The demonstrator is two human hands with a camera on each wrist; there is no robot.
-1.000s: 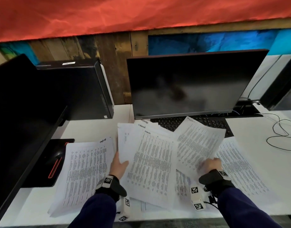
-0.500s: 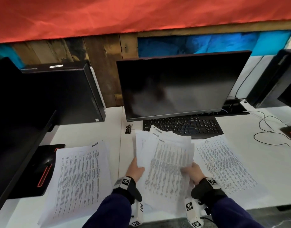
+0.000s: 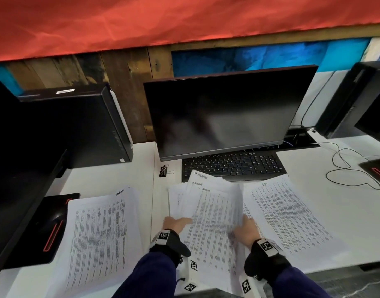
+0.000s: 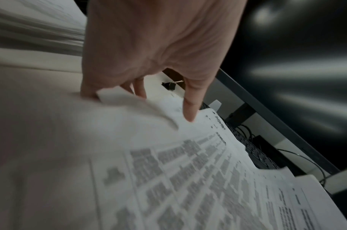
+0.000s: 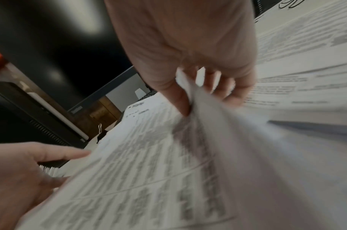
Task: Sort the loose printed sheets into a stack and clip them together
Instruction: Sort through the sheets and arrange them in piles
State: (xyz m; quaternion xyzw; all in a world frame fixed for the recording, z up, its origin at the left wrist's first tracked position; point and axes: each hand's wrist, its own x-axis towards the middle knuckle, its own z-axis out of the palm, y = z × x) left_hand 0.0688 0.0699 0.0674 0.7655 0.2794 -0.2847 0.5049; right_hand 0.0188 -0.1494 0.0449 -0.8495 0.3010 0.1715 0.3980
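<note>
Item: loose bundle of printed sheets, fanned at the far corners, held over the white surface between both hands; the near edge is cut off by the frame. Print is blurred in both wrist views and cannot be read.

Left hand: the bundle's left edge is gripped, thumb on top, fingers underneath and hidden. Right hand: the right edge is pinched between thumb and curled fingers.

Further sheets: one pile lying flat to the left, one pile to the right, partly covered by the bundle.

Binder clip: black, lying on the surface beyond the bundle, left of the keyboard, untouched. The keyboard's near edge is overlapped by sheet corners; a dark monitor stands behind.
</note>
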